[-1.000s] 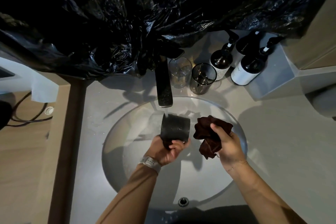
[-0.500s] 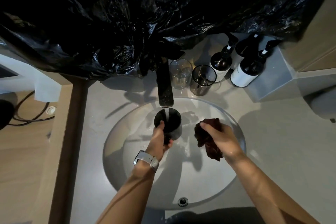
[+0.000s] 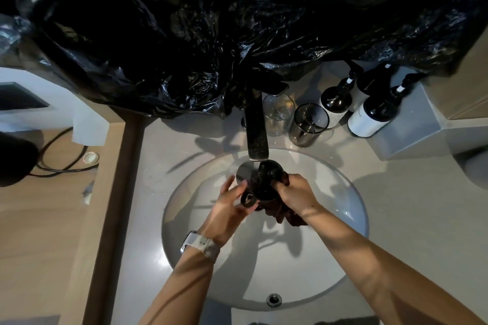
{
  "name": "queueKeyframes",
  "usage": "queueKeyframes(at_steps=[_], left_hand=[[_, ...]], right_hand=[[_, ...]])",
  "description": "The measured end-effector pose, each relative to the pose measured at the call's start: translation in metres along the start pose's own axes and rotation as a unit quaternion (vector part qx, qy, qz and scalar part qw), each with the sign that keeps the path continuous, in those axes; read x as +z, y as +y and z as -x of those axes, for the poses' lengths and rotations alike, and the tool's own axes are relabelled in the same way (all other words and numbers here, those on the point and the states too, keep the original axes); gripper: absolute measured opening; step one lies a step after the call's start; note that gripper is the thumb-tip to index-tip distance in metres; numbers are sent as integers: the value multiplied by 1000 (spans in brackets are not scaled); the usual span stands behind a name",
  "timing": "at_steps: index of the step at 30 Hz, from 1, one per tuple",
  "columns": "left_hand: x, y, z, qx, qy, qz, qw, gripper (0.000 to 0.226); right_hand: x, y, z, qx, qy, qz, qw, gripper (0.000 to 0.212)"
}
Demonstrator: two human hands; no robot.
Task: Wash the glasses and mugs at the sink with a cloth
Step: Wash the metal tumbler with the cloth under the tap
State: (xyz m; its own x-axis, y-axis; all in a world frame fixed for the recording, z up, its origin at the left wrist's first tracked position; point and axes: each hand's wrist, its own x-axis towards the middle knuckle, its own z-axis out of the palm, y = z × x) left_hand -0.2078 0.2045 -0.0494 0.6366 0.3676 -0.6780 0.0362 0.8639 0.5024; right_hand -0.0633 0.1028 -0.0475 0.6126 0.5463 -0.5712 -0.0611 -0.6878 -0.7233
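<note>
Black plastic sheeting hangs behind the counter (image 3: 396, 206). Under the tap (image 3: 255, 129), the left hand (image 3: 227, 208) grips a dark mug (image 3: 260, 182) by its handle while the right hand (image 3: 293, 192) clutches the cloth (image 3: 285, 215) against it. Scrubbing seems underway; next likely rinsing.

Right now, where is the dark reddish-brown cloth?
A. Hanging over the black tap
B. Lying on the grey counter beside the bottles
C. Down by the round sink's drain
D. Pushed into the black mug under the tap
D: the right hand pushes the dark reddish-brown cloth into the black mug, which the left hand holds below the black tap.
</note>
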Motion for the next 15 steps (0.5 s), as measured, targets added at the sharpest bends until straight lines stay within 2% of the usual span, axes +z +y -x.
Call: queueKeyframes(at_steps=[2,4,5,10,13,15], left_hand=[[-7,0,5,-82,14,33,996,30],[-11,-2,7,-168,7,81,982,24],[-12,-3,6,-179,1,105,978,24],[-8,-6,-10,-122,6,98,988,24],[3,-7,-16,-101,-9,103,990,20],[13,-8,-19,-95,-1,120,988,19]], right_hand=[[7,5,-2,-6,27,-8,1000,29],[14,9,-1,10,37,-51,998,26],[15,9,1,19,35,-83,996,24],[27,24,10,107,23,-253,961,20],[32,36,10,145,10,-301,943,31],[29,39,9,154,2,-306,940,31]])
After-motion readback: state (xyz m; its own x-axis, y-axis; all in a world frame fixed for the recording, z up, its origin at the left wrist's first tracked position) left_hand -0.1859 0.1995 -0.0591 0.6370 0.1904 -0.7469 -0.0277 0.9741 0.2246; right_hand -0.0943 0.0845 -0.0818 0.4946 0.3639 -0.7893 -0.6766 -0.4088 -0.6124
